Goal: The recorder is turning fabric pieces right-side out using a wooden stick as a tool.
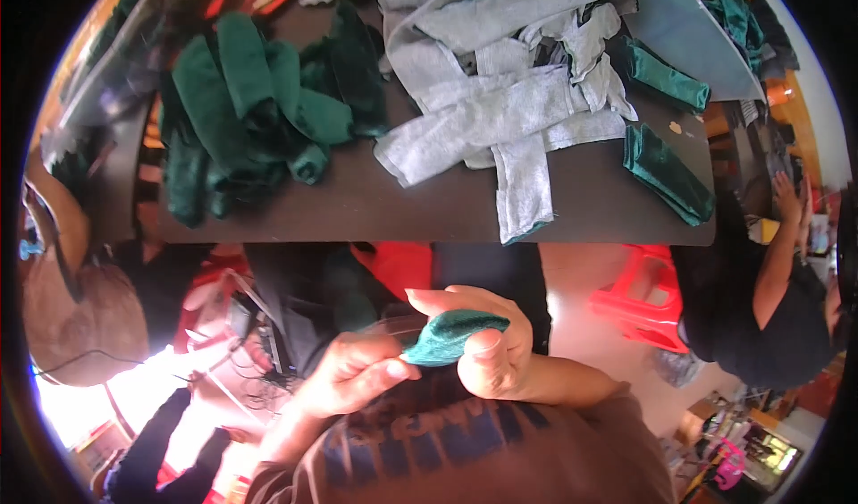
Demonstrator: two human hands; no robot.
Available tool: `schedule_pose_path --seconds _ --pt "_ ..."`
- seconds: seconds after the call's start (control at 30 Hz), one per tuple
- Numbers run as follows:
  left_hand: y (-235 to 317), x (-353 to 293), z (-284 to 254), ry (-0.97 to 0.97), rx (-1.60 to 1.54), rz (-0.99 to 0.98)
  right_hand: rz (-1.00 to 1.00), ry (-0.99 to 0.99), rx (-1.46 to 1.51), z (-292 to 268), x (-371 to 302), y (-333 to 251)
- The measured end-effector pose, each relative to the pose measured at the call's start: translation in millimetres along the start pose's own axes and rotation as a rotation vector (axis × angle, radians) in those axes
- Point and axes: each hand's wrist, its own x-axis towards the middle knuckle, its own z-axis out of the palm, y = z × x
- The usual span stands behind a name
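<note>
A small green velvet piece (447, 339), like a short stuffed or folded tube, is held in front of my chest, below the table's near edge. Its left end is pinched between the thumb and fingers of my left hand (356, 374). Around its right end close the thumb and fingers of my right hand (511, 350), the thumb on the near side. Farther off, a heap of green velvet tubes (241, 75) lies on the left of the dark table (402, 214). Grey fabric strips with a slight sheen (483, 115) are stacked crosswise at the middle.
Two folded green velvet strips, one nearer (670, 175) and one farther (668, 77), lie on the table's right side. A red plastic stool (639, 297) stands beyond my right arm. Another person in dark clothing (742, 312) is at the far right. Cables (259, 348) lie at left.
</note>
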Motion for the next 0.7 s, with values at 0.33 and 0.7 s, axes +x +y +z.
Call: schedule_pose_path --seconds 0.33,0.7 --pt "-4 1 2 0.011 -0.378 -0.217 0.097 -0.149 -0.141 4 -2 8" --pt "28 -7 -17 0.013 -0.096 -0.144 0.153 -0.141 -0.095 7 15 -20"
